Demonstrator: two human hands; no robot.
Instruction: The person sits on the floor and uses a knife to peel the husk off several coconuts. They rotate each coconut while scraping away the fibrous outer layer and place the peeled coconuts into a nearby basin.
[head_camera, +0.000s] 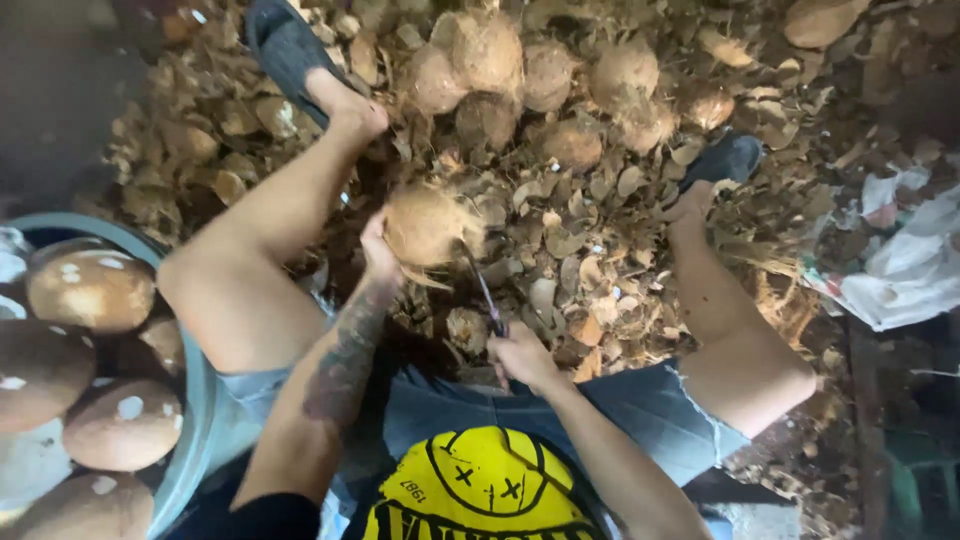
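Between the knees, low over the floor, is where it all sits: the left hand (378, 255) cups a husky brown coconut (425, 222) from its near left side, fingers curled round the curve, so the nut stays steady and its right face is open to the blade. That's the reason for the grip, I'd say, it keeps the fingers on the far side from the cutting edge

The right hand (520, 355) is closed in a fist round the handle of a thin dark knife (482, 290), down close to the shorts. The blade runs up and a little left from there, and its tip meets the coconut at the lower right edge. Can't quite tell if the tip is dug into the husk or just touching, it's a bit blurry there

Legs are spread wide with a dark sandal (285, 50) planted up left and another (728, 158) up right, which leaves a clear working gap in the middle. Husk chips (575, 265) cover the floor all around, thick right under the nut, so the scraps just drop where they're cut

A pile of unpeeled coconuts (545, 75) lies beyond the feet, within a lean forward. Left of the left knee stands a pale blue tub (195, 400) holding smoother brown nuts (90, 290) with white patches, right beside the thigh. Some white sacking (905, 265) is crumpled off to the right, well apart from the work
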